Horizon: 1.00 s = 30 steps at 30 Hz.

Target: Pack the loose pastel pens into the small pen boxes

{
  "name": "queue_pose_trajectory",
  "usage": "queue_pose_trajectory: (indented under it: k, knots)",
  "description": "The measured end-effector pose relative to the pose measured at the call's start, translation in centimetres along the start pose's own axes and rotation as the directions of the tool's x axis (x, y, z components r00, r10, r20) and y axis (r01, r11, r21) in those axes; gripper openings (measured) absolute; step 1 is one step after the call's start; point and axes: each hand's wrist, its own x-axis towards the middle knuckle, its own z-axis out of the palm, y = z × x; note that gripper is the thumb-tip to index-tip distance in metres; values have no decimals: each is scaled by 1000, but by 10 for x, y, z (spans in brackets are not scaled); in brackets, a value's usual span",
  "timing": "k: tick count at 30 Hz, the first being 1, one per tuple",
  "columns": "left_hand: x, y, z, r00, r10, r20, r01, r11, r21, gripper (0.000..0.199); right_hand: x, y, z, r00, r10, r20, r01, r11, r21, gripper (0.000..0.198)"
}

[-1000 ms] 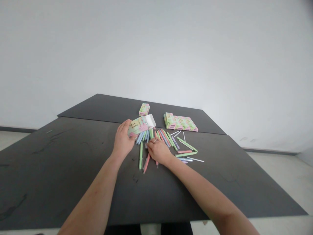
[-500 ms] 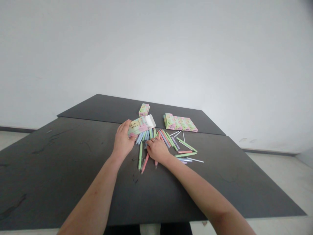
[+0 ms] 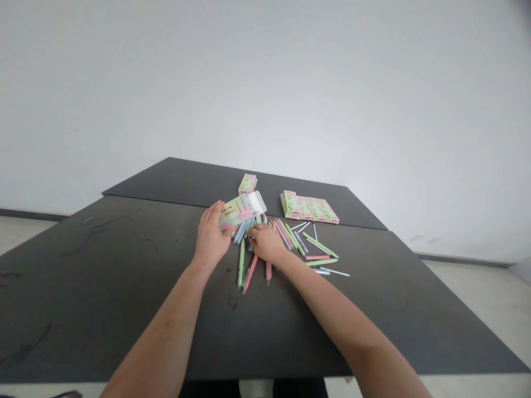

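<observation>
My left hand (image 3: 212,235) grips a small pastel pink, green and yellow printed carton (image 3: 236,211) by its near end, tilted above the table, with its white end flap (image 3: 260,203) folded out toward the right. Just right of it, my right hand (image 3: 266,243) reaches down into a pile of pens, its fingers curled together at the fingertips. What they pinch is hidden under the hand. Green, red, blue and purple pens fan out around it, among them a green pen (image 3: 241,262) and a red pen (image 3: 250,275) toward me.
Behind the pens, several matching cartons (image 3: 311,209) lie in a row at the right. A small stack of cartons (image 3: 248,183) sits farther back. Thin white sticks (image 3: 335,272) lie at the pile's right side. The dark table (image 3: 136,287) has a seam across it, and a pale wall stands behind.
The view has shifted slightly, so everything sits a little farther right. My right hand has moved slightly up within the pile. My left hand still holds the carton.
</observation>
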Motion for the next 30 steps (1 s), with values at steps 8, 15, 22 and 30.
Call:
queue_pose_trajectory:
  k: [8,15,22,30]
  knots:
    - [-1,-1,-1,1000,-15,-12,15,1000,-1,68,14,-2,9,1000,-13,24,12,1000,18,29]
    - [0,0,-3,998,-52,-24,52,999,-5,68,13,0,12,999,-30,37,30,999,22,32]
    - [0,0,-3,998,-62,-21,63,998,1,68,2,2,4,996,17,90,-15,1000,-16,35]
    - [1,1,-4,997,-72,-23,72,997,3,66,-17,-5,1,995,2,101,8,996,-91,29]
